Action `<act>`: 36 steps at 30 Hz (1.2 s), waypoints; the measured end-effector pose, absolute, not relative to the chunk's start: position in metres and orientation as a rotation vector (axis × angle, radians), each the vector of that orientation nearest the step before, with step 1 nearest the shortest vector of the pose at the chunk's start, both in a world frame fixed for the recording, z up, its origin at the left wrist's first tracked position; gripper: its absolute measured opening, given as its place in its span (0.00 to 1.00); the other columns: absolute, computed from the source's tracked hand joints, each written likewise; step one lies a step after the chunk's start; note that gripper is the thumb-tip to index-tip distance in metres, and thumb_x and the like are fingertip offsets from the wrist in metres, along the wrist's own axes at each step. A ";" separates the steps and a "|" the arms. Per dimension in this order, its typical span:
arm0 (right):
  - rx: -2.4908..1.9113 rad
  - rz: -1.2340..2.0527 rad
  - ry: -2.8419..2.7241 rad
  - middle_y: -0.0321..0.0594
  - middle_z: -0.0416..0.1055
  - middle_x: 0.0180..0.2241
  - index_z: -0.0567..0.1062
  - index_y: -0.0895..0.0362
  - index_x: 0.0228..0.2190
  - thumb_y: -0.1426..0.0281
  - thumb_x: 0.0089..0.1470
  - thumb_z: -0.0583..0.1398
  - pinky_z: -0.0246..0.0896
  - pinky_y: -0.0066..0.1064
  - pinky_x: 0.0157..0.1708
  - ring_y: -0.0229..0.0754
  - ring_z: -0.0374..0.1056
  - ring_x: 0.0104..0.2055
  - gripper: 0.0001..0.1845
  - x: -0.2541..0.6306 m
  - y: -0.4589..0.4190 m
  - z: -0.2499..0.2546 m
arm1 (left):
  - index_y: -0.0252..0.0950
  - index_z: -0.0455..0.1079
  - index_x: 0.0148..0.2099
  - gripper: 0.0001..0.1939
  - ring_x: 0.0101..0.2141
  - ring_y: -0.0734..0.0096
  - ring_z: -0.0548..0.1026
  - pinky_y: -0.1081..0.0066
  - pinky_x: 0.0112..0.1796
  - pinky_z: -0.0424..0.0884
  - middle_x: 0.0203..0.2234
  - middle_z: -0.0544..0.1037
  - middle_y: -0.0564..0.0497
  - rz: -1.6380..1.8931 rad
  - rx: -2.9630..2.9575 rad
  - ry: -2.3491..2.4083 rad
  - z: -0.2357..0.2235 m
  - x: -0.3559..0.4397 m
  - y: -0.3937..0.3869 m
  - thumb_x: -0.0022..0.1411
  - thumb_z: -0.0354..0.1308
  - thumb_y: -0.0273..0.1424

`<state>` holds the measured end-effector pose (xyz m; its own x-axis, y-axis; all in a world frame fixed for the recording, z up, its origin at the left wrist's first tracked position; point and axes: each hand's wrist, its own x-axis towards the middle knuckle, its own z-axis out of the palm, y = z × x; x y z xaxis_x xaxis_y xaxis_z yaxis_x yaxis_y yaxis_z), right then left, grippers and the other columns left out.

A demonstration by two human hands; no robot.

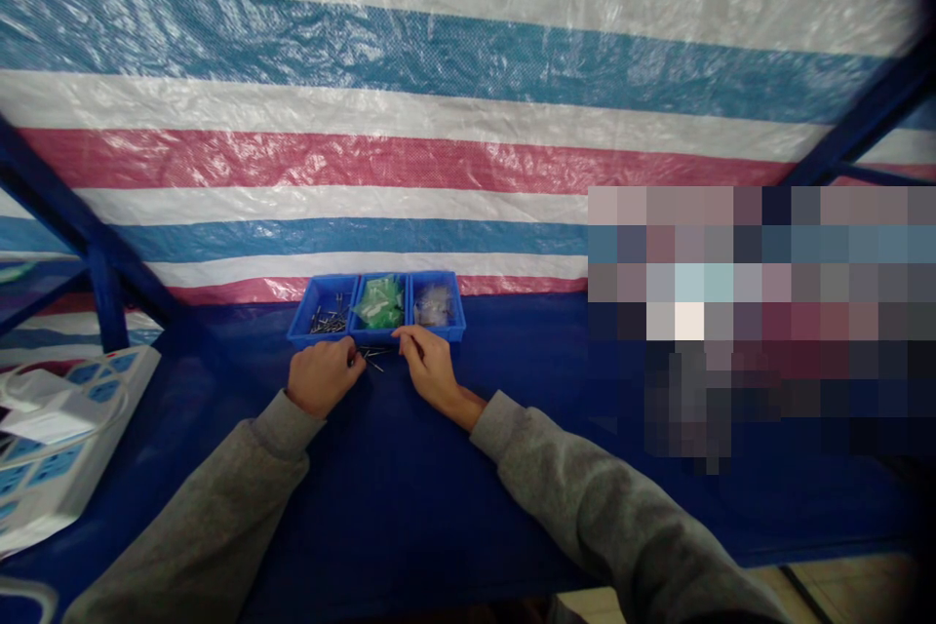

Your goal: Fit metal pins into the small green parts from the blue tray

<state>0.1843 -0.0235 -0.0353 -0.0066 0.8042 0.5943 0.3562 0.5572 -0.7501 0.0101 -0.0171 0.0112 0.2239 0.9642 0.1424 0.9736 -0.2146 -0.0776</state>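
Observation:
My left hand (322,375) rests curled on the blue table, its fingers closed beside a small scatter of dark screws (374,357). My right hand (428,366) lies just right of them, fingertips pinched together at the front edge of the trays; what it pinches is too small to name. Three small blue trays stand in a row behind the hands: the left tray (299,326) holds dark screws, the middle tray (355,298) green plastic bags, the right tray (459,312) clear bags. Both arms wear grey sleeves.
A striped red, white and blue tarp (439,117) hangs as a wall right behind the trays. A white and blue power strip (51,439) with cables lies at the left edge. Blue frame posts (108,307) stand left. A blurred patch covers the right.

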 end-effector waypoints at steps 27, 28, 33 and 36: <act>-0.986 0.441 -1.668 0.38 0.70 0.29 0.73 0.57 0.37 0.68 0.57 0.55 0.59 0.27 0.32 0.36 0.64 0.29 0.10 0.182 -0.019 -0.040 | 0.37 0.66 0.38 0.12 0.32 0.71 0.74 0.74 0.33 0.64 0.31 0.76 0.51 -0.858 -2.566 -1.454 -0.017 0.005 -0.010 0.66 0.43 0.35; -0.983 0.447 -1.672 0.38 0.70 0.29 0.73 0.57 0.37 0.67 0.57 0.55 0.59 0.27 0.32 0.36 0.64 0.28 0.09 0.182 -0.019 -0.040 | 0.36 0.66 0.37 0.12 0.31 0.72 0.74 0.74 0.33 0.64 0.31 0.76 0.51 -0.865 -2.569 -1.451 -0.017 0.005 -0.010 0.66 0.43 0.34; -0.973 0.452 -1.687 0.38 0.70 0.29 0.73 0.57 0.34 0.68 0.57 0.55 0.58 0.27 0.31 0.36 0.63 0.28 0.08 0.182 -0.019 -0.039 | 0.36 0.66 0.37 0.14 0.28 0.73 0.73 0.75 0.31 0.63 0.28 0.76 0.51 -0.901 -2.551 -1.488 -0.014 0.006 -0.011 0.67 0.42 0.36; -0.970 0.451 -1.686 0.38 0.70 0.29 0.73 0.57 0.33 0.67 0.58 0.54 0.58 0.27 0.31 0.37 0.63 0.28 0.09 0.183 -0.020 -0.038 | 0.36 0.66 0.37 0.15 0.27 0.73 0.73 0.75 0.30 0.63 0.28 0.76 0.51 -0.929 -2.544 -1.498 -0.011 0.007 -0.012 0.67 0.42 0.37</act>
<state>0.1825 -0.0198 -0.0383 -0.0799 0.7856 0.6136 0.3739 0.5943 -0.7121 0.0075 -0.0115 -0.0112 0.3514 0.7812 0.5160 0.8093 -0.5306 0.2521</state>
